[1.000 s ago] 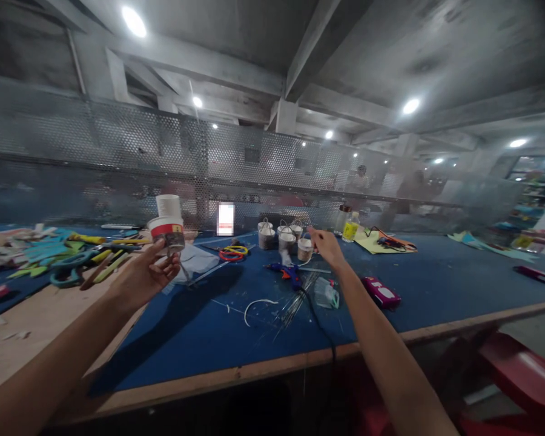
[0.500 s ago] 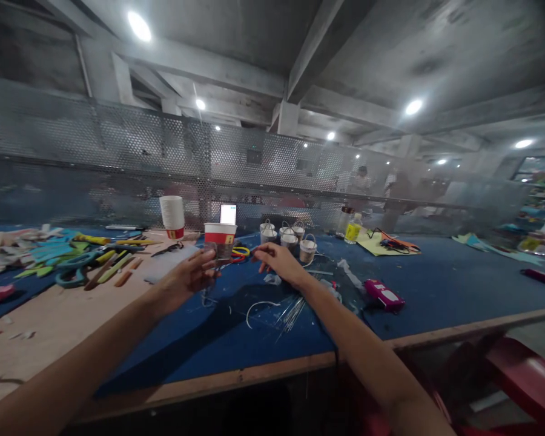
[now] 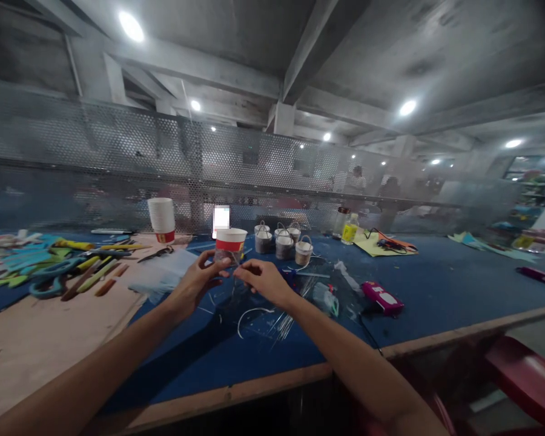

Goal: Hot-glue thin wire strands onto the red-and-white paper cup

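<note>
Head view showed both hands raised together over the blue mat [image 3: 418, 290], just past the table's near edge. At the middle of the frame the left hand [image 3: 195, 284] pinched the lower part of a paper cup [image 3: 229, 242], white with a red band, holding it upright with thumb and fingertips closed on its base. The right hand [image 3: 266, 280] sat at 3 o'clock from the left, its fingers curled with the tips drawn together right beside the cup's bottom; whether they gripped something thin there could not be told. A thin wire seemed to hang below the cup, too faint to be sure of.

At 12 o'clock from the hands stood a cluster of small buckets [image 3: 284, 239] with wire handles. At 10 o'clock, well apart, rose a stack of paper cups [image 3: 161, 219]. At 9 o'clock lay scattered scissors and coloured strips [image 3: 68, 266] on bare wooden board. At 6 o'clock, on the mat, lay a white curved wire [image 3: 247, 315] and a bundle of thin metal wires [image 3: 284, 324]. At 3 o'clock rested a pink case [image 3: 382, 298]. At 2 o'clock, farther back, stood a small yellow bottle [image 3: 349, 232] near a yellow sheet [image 3: 372, 242]. Perforated metal mesh [image 3: 118, 157] closed off the far side of the table.
</note>
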Demonstrator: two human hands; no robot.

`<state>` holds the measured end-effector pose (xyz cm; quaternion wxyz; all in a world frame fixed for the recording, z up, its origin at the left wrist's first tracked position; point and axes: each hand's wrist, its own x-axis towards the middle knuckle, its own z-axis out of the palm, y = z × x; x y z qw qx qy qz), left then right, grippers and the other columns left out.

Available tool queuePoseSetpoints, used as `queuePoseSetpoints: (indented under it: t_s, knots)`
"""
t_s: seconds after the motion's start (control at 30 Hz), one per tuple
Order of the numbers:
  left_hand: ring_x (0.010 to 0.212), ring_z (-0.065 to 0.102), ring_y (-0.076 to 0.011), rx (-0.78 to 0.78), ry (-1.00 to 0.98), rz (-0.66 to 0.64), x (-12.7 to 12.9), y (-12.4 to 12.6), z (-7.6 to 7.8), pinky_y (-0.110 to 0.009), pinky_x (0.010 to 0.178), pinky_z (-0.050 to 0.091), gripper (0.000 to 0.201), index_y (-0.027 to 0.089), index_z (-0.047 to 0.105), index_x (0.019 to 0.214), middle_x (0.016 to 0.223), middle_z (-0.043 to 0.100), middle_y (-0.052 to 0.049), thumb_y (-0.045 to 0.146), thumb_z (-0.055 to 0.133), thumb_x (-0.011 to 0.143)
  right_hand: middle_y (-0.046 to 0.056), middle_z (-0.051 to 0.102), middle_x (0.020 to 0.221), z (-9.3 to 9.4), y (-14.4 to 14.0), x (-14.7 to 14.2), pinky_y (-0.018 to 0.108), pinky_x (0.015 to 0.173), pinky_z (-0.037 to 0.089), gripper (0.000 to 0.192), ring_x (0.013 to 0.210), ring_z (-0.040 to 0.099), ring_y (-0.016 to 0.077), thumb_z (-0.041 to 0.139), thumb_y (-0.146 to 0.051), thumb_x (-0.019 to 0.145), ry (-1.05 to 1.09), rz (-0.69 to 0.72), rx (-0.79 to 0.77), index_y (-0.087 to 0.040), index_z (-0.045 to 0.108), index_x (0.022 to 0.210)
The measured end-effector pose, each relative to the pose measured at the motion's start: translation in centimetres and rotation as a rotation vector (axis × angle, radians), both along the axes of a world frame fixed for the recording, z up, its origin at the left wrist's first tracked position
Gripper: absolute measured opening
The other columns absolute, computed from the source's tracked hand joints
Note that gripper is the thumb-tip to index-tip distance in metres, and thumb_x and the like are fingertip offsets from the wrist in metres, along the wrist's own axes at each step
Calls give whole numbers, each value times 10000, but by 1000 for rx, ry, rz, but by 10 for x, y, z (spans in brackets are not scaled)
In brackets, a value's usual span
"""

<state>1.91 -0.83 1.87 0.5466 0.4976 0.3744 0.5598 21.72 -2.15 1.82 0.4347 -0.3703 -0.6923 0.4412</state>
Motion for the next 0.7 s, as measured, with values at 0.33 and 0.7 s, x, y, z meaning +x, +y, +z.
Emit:
queuePoseSetpoints:
  t_s: [0.33, 0.7]
  knots:
    - [866, 729, -200, 36, -63, 15, 1, -7, -3, -301, 754, 568, 467, 200, 727, 1045, 1007, 771, -59, 354, 948, 664, 24, 709, 891, -1, -22, -2, 262, 777, 496, 446, 842, 658, 163, 548, -592, 1023, -355, 71, 325, -212, 776, 1073]
    - [906, 743, -172, -15, -218, 62, -9, 2, -3, -287, 850, 565, 297, 182, 752, 906, 948, 791, -27, 261, 931, 682, 108, 771, 1072, 16, 10, 78, 347, 866, 495, 377, 1022, 723, 261, 492, -494, 1054, -1034, -630, 134, -201, 704, 1159]
